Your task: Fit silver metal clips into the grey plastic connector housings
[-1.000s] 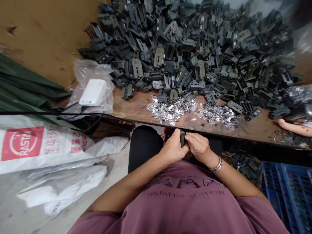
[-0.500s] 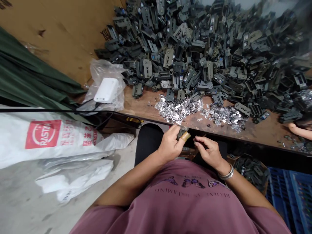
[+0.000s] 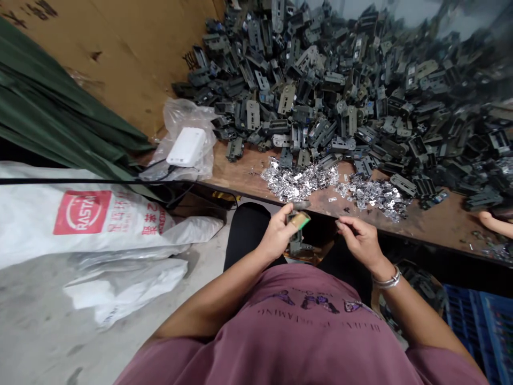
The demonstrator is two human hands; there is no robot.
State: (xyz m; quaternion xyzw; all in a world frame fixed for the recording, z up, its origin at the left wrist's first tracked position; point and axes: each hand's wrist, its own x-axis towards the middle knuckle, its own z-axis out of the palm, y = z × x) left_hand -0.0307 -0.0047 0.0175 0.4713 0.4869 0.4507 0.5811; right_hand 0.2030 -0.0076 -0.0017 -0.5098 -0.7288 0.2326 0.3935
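My left hand (image 3: 279, 233) is closed on a dark grey part (image 3: 295, 239) just off the table's front edge, its thumb wrapped in tan and green tape (image 3: 300, 220). To the right, my right hand (image 3: 360, 239) has thumb and forefinger pinched; whatever lies between the fingertips is too small to name. Small shiny metal pieces (image 3: 294, 182) form one heap on the wooden table (image 3: 236, 174), with a second heap (image 3: 380, 197) to its right. Behind them rises a large pile of dark grey parts (image 3: 320, 85).
A white box-shaped device (image 3: 186, 147) rests on clear plastic at the table's left. White sacks (image 3: 28, 214) are at the left, below green cloth (image 3: 60, 107). Another person's hand (image 3: 495, 222) shows at the right edge. Blue crates (image 3: 467, 321) stand at lower right.
My right hand has moved right, away from my left hand. The held part is turned and shows more, with green tape now visible on my thumb. The whole view has shifted slightly.
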